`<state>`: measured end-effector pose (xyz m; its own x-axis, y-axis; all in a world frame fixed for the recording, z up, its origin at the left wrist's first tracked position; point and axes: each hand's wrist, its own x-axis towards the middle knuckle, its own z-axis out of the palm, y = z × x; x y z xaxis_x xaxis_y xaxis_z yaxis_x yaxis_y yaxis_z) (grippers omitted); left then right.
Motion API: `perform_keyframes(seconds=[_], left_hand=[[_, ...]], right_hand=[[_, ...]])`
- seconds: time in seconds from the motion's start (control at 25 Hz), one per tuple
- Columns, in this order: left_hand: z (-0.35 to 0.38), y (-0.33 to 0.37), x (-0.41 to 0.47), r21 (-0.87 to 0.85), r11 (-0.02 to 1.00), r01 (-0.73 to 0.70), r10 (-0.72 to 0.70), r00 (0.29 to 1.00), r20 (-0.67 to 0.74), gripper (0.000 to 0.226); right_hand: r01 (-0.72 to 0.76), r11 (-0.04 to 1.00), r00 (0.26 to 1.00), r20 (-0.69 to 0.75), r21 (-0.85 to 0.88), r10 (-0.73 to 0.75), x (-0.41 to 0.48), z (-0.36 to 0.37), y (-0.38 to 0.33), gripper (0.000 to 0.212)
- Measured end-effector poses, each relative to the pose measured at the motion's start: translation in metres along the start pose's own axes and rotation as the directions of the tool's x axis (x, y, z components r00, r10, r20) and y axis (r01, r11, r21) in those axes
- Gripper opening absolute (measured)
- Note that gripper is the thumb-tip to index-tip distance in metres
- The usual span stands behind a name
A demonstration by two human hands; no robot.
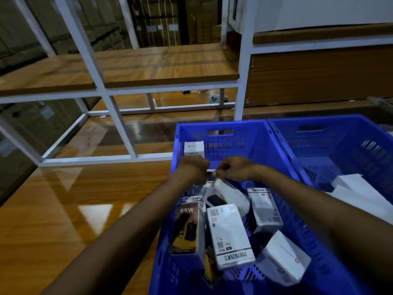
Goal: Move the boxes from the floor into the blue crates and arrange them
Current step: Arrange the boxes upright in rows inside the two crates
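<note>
- In the middle of the blue crate point(212, 125), which sits on the wooden floor point(63, 209), your two hands meet above a jumble of boxes. The right hand point(232, 168) pinches the top edge of a sleeved box point(225, 192) between thumb and fingertip. The left hand point(194, 169) is curled, knuckles up, just beside it; whether it grips anything cannot be told.
- The sleeved box leans tilted, its lower end resting on the boxes near the crate's middle. A pinch on the thin top edge looks weak, so take the box by its two long sides before you lift or turn it.
- An upright white box point(194, 148) stands against the far wall near the far left corner. It reads as the start of a row, so set the sleeved box upright next to it, face to face and touching.
- Toward the near edge, the 65W box point(187, 228) and the long white box point(229, 235) lie side by side at loose angles, with others tipped to their right. Work from the far wall toward yourself so each standing box props the next.
- The second crate point(340, 133) touches the right wall; use it if the row fills.
</note>
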<state>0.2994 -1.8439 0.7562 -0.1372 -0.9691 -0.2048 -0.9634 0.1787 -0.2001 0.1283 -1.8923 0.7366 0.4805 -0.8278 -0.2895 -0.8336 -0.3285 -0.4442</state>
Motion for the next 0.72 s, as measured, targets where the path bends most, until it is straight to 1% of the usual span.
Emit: perform_keyframes(seconds=[0.08,0.16,0.32,0.44,0.56,0.64,0.72], left_hand=[[0.001,0.003,0.010,0.059,0.998,-0.007,0.003,0.997,0.076,0.041],[0.004,0.004,0.016,0.081,0.997,0.003,-0.012,0.993,0.116,0.042],[0.007,0.001,0.019,0.033,0.998,0.060,-0.064,0.989,0.133,0.051],[0.008,0.002,0.020,0.054,0.994,0.091,-0.098,0.984,0.148,0.053],[0.011,0.006,0.022,0.100,0.988,0.118,-0.131,0.982,0.135,0.046],[0.011,0.007,0.022,0.082,0.988,0.128,-0.139,0.980,0.144,0.044],[0.012,0.006,0.022,0.017,0.990,0.137,-0.138,0.978,0.155,0.048]], right_hand=[[-0.050,0.999,0.998,-0.033,-0.017,0.049,0.016,0.006,0.003,0.055],[-0.075,0.996,0.997,-0.035,-0.043,0.074,0.031,0.013,0.005,0.060],[-0.099,0.995,0.994,0.049,-0.009,0.099,0.050,0.022,0.003,0.069],[-0.100,0.994,0.989,0.103,-0.042,0.104,0.054,0.023,0.003,0.053],[-0.105,0.995,0.989,0.103,-0.002,0.104,0.051,0.023,0.003,0.047],[-0.127,0.992,0.988,0.086,0.021,0.125,0.051,0.024,0.003,0.046],[-0.149,0.989,0.986,0.075,-0.006,0.150,0.051,0.024,0.002,0.044]])
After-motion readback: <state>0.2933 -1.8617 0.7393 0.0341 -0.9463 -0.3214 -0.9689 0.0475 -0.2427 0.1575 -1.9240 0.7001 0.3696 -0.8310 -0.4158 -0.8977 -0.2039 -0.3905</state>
